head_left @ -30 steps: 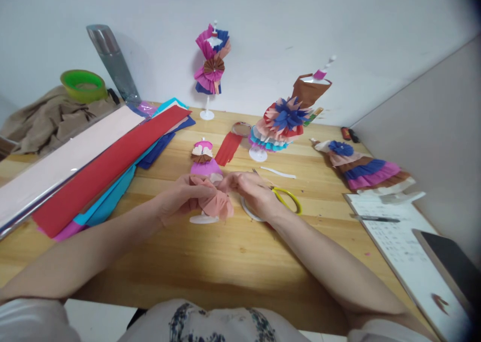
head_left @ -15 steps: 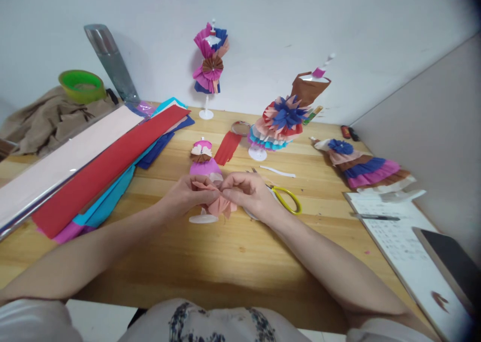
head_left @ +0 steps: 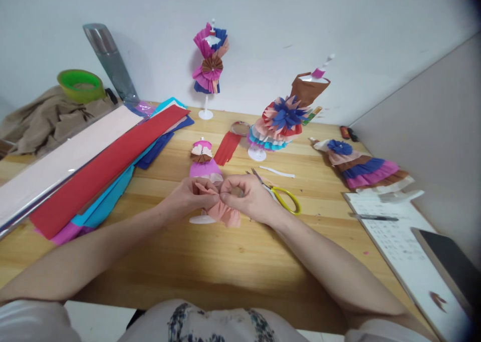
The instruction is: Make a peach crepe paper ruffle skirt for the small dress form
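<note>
Between my two hands is a piece of peach crepe paper (head_left: 224, 213), its gathered edge pinched and its loose part hanging down in folds. My left hand (head_left: 193, 194) is closed on its left side, thumb against the fingers. My right hand (head_left: 246, 194) pinches the same edge, the fingertips of both hands almost meeting. Just behind them stands a small dress form (head_left: 205, 167) in a pink, cream and brown paper dress; my hands and the peach paper hide part of its lower half. Yellow-handled scissors (head_left: 287, 200) lie beside my right hand, blades pointing away.
Crepe paper sheets, a red one (head_left: 112, 166) on top, cover the left. Dressed forms (head_left: 212, 64) (head_left: 283, 114) stand behind, and another dress (head_left: 366, 166) lies right. A red paper strip (head_left: 227, 148), tape roll (head_left: 240, 127), white strip (head_left: 277, 172), whiteboard (head_left: 394, 252) and phone (head_left: 447, 262) are around.
The peach paper's loose end hangs lower and further right than before. My right hand's fingers have shifted slightly along the edge, and more of the scissors' blades shows.
</note>
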